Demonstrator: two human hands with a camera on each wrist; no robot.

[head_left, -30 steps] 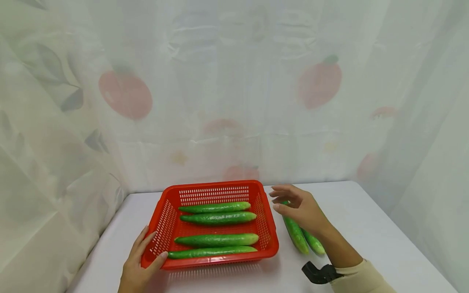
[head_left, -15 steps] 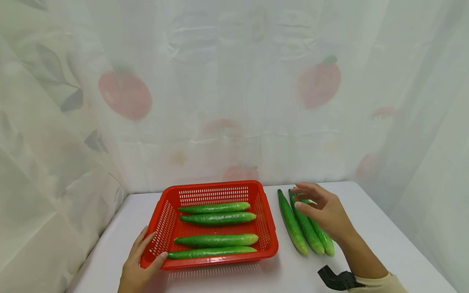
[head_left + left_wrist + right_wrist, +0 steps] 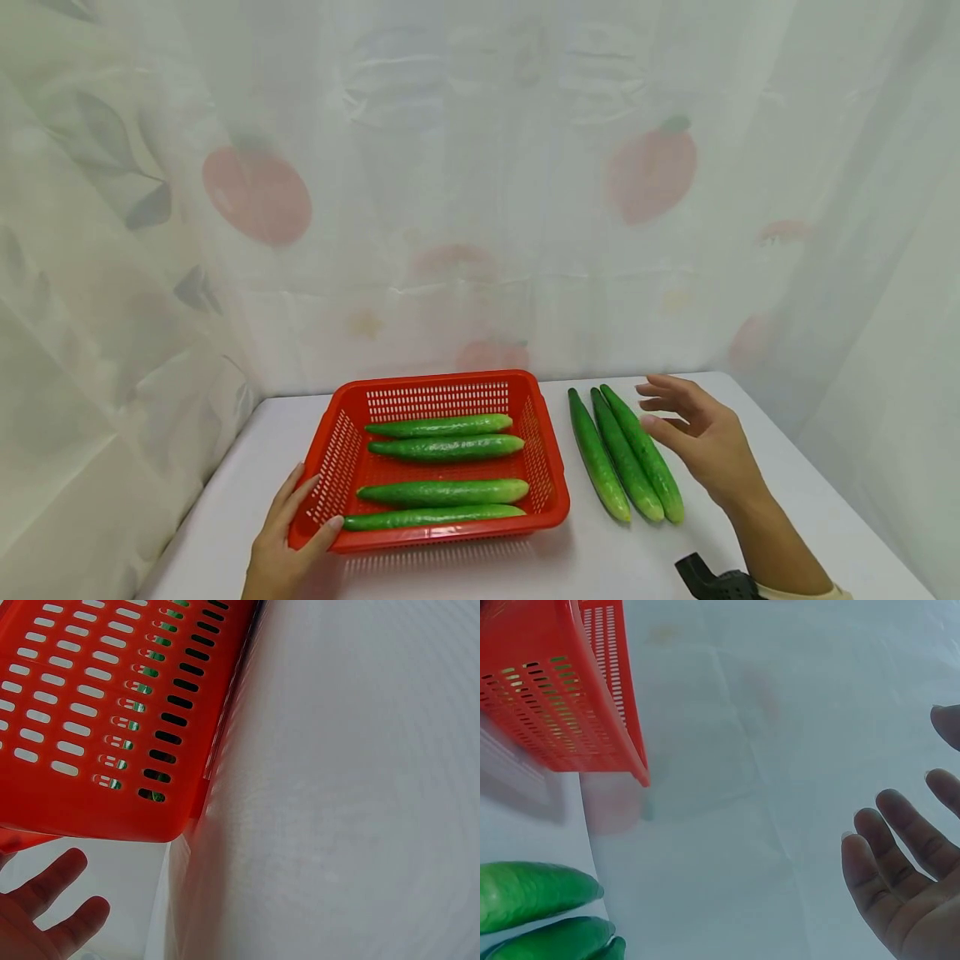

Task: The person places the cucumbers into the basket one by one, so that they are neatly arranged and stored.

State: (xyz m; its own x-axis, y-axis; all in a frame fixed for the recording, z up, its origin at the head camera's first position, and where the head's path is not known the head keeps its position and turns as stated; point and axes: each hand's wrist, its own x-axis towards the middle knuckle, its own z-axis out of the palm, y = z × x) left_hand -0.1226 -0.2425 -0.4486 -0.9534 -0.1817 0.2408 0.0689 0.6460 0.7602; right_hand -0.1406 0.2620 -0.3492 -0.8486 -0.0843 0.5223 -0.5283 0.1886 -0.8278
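Note:
A red slotted basket (image 3: 450,537) stands on the table with several green cucumbers (image 3: 446,447) lying crosswise inside. My left hand (image 3: 281,542) rests at its near left corner, thumb on the front rim and fingers spread along the left side. In the left wrist view, two extended fingers (image 3: 64,900) show below the red wall. Beside the basket, three cucumbers (image 3: 630,458) lie side by side on the tabletop. My right hand (image 3: 705,442) hovers just right of them, fingers loosely bent and holding nothing. The right wrist view shows that hand (image 3: 915,892) apart from the cucumbers (image 3: 532,892).
A white table (image 3: 780,467) carries everything. Pale curtains (image 3: 480,208) printed with fruit hang behind it and at both sides. A black strap device (image 3: 720,579) sits on the right wrist.
My right hand has moved right, away from the basket and past the three cucumbers, which now show fully. The left hand and the basket have stayed in place.

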